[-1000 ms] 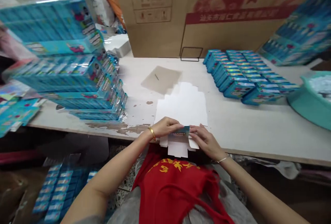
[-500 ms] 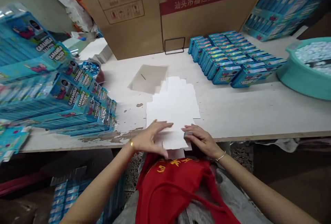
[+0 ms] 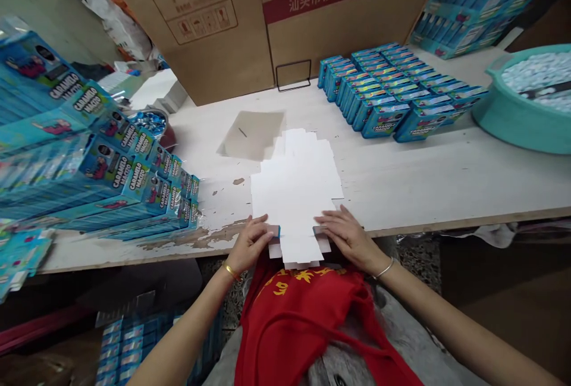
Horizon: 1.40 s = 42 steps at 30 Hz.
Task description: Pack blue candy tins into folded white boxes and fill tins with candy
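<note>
A flat white cardboard box blank (image 3: pixel 294 190) lies printed side down at the table's front edge, with more blanks under it. My left hand (image 3: pixel 250 244) is closed on its small left side flap, pinching it between thumb and fingers; the flap stands folded up and shows a blue edge. On the other side, my right hand (image 3: pixel 350 238) has its fingers laid along the right side flap, which is also bent up; its thumb is mostly hidden. The near end panel of the blank reaches over the edge toward the red apron (image 3: pixel 289 320).
Filled blue candy boxes (image 3: pixel 383 118) stand in rows at the back right, near a teal basin (image 3: pixel 504 112) of white sweets. Wrapped stacks of blue boxes (image 3: pixel 129 178) rise at left. A large brown carton (image 3: pixel 232 71) and a translucent sheet (image 3: pixel 252 133) are behind the blank.
My left hand has come down from above the blank and taken hold of the left flap, now folded up. My right hand stays at the right flap. The view has shifted slightly.
</note>
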Tool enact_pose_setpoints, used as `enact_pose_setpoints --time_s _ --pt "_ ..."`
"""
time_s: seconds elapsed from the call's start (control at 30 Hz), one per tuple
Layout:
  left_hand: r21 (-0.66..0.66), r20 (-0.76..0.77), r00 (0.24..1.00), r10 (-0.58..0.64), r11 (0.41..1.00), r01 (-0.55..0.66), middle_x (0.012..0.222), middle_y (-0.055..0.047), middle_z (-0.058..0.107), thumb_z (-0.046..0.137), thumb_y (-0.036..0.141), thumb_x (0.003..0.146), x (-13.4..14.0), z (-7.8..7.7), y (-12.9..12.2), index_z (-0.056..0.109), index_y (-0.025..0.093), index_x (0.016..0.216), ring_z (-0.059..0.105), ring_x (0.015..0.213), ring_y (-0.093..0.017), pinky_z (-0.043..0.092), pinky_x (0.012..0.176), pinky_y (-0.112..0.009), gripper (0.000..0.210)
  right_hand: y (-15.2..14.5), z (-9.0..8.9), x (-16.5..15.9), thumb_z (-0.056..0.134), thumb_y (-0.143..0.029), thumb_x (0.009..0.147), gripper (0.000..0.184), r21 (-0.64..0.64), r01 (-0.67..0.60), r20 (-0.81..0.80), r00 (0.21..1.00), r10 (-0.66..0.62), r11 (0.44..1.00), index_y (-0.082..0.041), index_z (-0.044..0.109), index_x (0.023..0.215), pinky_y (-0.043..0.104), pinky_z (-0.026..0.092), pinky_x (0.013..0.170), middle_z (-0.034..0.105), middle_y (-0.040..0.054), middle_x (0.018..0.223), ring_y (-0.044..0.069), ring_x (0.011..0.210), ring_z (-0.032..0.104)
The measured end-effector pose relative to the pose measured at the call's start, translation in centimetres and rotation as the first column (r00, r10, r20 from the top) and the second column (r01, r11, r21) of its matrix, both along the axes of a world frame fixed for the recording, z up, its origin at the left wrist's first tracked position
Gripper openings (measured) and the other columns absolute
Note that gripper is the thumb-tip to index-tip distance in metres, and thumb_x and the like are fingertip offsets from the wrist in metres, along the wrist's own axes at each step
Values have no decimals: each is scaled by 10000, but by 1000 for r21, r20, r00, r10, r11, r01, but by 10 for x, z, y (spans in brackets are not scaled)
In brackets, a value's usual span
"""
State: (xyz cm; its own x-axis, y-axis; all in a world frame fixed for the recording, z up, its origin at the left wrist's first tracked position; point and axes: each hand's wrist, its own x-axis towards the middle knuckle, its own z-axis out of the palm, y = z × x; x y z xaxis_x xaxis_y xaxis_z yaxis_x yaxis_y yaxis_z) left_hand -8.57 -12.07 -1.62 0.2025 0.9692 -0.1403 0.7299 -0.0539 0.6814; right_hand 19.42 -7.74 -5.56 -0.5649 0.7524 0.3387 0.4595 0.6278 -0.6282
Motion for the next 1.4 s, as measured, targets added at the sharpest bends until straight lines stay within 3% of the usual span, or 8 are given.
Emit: enact_pose_setpoints --time_s 0.2,0.3,0.5,0.67,0.9,1.1,1.3,1.4 --pt "121 -369 909 -192 960 252 1034 -51 660 365 268 980 38 49 20 619 214 998 466 1178 -237 379 1019 -420 260 -19 35 3 396 -152 946 278 235 238 318 898 -306 943 -208 640 1068 338 482 593 641 89 1200 206 741 619" --pt "16 -495 815 -300 935 354 985 -75 628 362 315 984 53 46 32 624 192 940 482 1071 -244 453 862 -358 293 -19 24 3 366 -107 928 325 219 239 323 897 -302 946 -203 606 1124 309 464 514 589 112 1250 179 664 617" --pt "-91 -605 704 -372 910 404 909 -84 606 380 371 976 70 26 50 657 185 897 515 922 -233 419 671 -307 342 -2 -7 -5 325 -47 915 430 299 14 231 969 -87 954 -163 537 1272 357 529 658 615 107 871 228 737 566" --pt "-84 -563 740 -368 916 392 849 -60 612 351 390 983 69 43 60 660 189 793 542 843 -199 357 599 -277 414 7 -4 3 353 -70 932 414 364 -49 162 987 -12 930 -158 510 1305 356 532 680 626 108 890 218 760 567" --pt "-106 -475 773 -420 899 424 814 -25 606 407 266 947 67 50 68 657 216 798 546 819 -175 325 594 -267 296 -6 -7 32 440 -144 868 675 252 -220 202 964 171 943 -107 202 1498 424 544 820 525 204 1258 283 1057 564" --pt "-126 -560 690 -459 870 477 893 -70 643 438 162 891 75 42 65 667 210 838 584 855 -229 401 631 -287 239 -5 -7 13 318 -69 889 569 399 -130 114 989 91 908 -118 298 1456 374 552 690 656 154 1041 231 846 610" --pt "85 -284 853 -438 875 477 945 -18 703 372 310 957 47 19 71 498 321 1301 650 833 -181 482 736 -256 367 23 -3 -15 301 -83 915 519 513 56 -47 998 -37 856 -40 270 1432 320 509 499 666 92 777 202 605 570" --pt "94 -169 880 -444 881 463 1039 -10 710 381 380 946 44 21 72 480 326 1302 670 902 -182 482 785 -256 373 25 -4 -20 286 -156 952 500 579 145 -154 986 -67 803 -101 231 1446 303 538 543 676 149 972 202 738 633"
